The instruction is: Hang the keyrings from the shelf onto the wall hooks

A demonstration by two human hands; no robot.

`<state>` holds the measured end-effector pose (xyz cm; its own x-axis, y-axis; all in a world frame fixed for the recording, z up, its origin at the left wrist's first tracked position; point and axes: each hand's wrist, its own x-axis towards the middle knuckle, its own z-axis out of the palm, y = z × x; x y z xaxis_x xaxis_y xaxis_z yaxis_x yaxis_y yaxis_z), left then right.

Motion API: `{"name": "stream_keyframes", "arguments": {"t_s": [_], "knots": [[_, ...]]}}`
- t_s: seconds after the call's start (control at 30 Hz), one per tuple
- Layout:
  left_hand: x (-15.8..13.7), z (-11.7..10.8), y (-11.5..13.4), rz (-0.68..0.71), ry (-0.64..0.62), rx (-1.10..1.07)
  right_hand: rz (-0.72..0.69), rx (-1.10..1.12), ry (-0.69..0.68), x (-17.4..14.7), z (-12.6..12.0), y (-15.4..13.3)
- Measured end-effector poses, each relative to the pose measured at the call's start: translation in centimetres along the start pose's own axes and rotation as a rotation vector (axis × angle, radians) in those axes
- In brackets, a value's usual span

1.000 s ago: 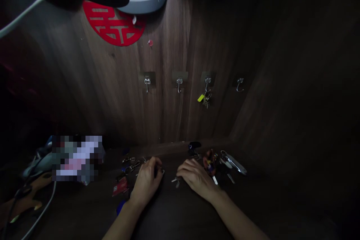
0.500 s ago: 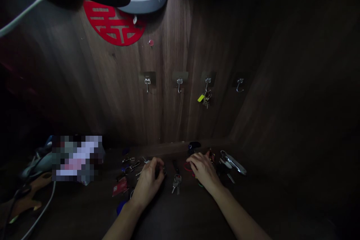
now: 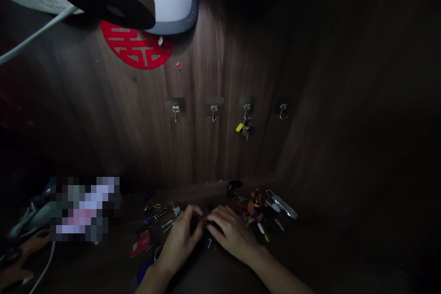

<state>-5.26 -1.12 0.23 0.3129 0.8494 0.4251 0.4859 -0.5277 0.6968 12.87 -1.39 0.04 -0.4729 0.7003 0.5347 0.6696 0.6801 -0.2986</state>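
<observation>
Low over the dark wooden surface, my left hand (image 3: 182,235) is closed with thumb and forefinger pressed together. My right hand (image 3: 231,234) meets it from the other side, its fingers curled in so the fingertips almost touch the left ones. Whatever small thing is pinched between them is too dark and covered to name. A small key (image 3: 210,242) shows just below the fingertips, partly hidden. Left of my left hand lie loose keys (image 3: 168,225), a snap clasp (image 3: 161,214) and a red tag (image 3: 141,243). Beyond my right hand is a pile of colourful keyrings (image 3: 255,206).
Several metal hooks (image 3: 214,112) line the wood panel; one carries a key bunch (image 3: 246,129) with a yellow tag (image 3: 239,127). A silver folding tool (image 3: 282,204) lies right of the pile. A white cable (image 3: 37,34) and round dark-bottomed object (image 3: 103,0) hang upper left.
My right hand has left the keyring pile and moved left, over the keys in the middle, to meet my left hand. The left hand keeps its pinch. The view has tilted slightly.
</observation>
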Motion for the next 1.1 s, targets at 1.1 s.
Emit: {"name": "stream_keyframes", "arguments": {"t_s": [1.1], "knots": [[0.0,-0.2,0.7,-0.02,-0.076,0.084,0.396,0.529,0.437,0.7,-1.8,2.0]]}}
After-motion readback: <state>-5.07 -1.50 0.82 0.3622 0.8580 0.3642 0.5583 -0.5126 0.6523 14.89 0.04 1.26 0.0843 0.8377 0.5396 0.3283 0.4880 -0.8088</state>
